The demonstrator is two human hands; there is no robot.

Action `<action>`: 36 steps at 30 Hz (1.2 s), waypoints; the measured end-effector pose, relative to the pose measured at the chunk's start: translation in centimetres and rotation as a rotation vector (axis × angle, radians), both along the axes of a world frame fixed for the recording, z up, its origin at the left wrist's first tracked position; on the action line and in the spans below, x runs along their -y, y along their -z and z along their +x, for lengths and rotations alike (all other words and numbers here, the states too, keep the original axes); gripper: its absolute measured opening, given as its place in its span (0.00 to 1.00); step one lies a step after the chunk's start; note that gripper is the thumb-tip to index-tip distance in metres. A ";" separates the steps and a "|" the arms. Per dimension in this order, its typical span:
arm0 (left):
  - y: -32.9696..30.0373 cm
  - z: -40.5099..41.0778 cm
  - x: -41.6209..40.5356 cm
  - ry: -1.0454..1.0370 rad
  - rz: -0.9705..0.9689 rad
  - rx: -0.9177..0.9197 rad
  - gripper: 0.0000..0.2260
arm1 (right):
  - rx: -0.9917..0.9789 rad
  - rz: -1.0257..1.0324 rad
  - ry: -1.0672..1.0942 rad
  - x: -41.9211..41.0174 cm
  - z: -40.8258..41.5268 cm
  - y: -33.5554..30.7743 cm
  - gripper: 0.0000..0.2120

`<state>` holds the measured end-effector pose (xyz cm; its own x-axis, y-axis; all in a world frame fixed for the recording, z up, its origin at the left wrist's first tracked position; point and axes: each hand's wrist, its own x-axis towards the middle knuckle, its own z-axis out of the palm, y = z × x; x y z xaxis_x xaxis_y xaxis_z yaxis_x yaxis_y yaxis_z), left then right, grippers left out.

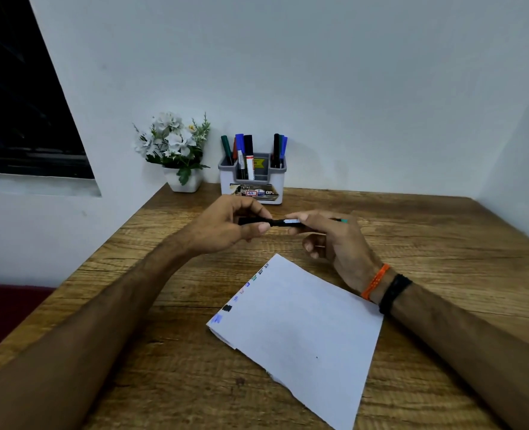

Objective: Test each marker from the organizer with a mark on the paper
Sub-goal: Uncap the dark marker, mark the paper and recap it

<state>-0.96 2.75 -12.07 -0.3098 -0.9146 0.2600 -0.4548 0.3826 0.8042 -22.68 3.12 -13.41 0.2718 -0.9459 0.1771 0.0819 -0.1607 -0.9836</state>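
Above the paper point(300, 330), whose edge already carries several test marks, left hand point(226, 226) and right hand point(328, 235) each grip one marker point(280, 222), likely capping or uncapping; more wait in the organizer point(252, 178)

Both hands' fingers point(258, 227) hide most of the marker point(280, 222); paper point(303, 321) marks too small to read

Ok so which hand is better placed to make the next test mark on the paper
Probably the right hand. It grips the marker by its barrel and hangs just above the paper's top edge, while the left hand pinches only the dark end, likely the cap, farther from the sheet.
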 end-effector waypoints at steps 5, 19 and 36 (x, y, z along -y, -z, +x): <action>-0.1 0.0 -0.1 -0.002 -0.009 -0.010 0.07 | -0.032 0.020 0.000 0.3 -0.2 0.2 0.06; 0.8 -0.6 -0.1 -0.056 0.016 -0.019 0.04 | -0.060 -0.163 -0.044 0.7 0.2 1.0 0.05; -1.1 -1.4 -0.8 -0.174 -0.015 -0.371 0.15 | -0.108 -0.160 -0.035 0.3 -0.2 -0.7 0.03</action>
<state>-2.36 3.53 -11.01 -0.0334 -0.9403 0.3387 -0.1943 0.3386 0.9207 -22.86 2.82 -12.72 0.3297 -0.8977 0.2922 -0.0149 -0.3145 -0.9492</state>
